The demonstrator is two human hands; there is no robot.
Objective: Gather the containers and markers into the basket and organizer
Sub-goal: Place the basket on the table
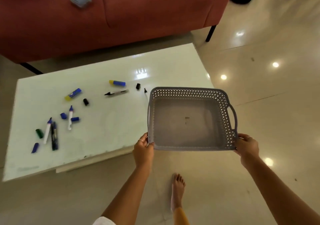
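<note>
Markers (52,134) and loose caps lie scattered on the tabletop (107,129), all to the left of the grey basket (188,120). The left hand (143,146) grips the basket's near-left corner and the right hand (246,146) its near-right corner, holding it empty over the tabletop's right edge.

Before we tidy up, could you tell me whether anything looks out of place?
Yes: several markers lie uncapped on the table, loose caps scattered among them, and the basket both hands hold is empty.
</note>
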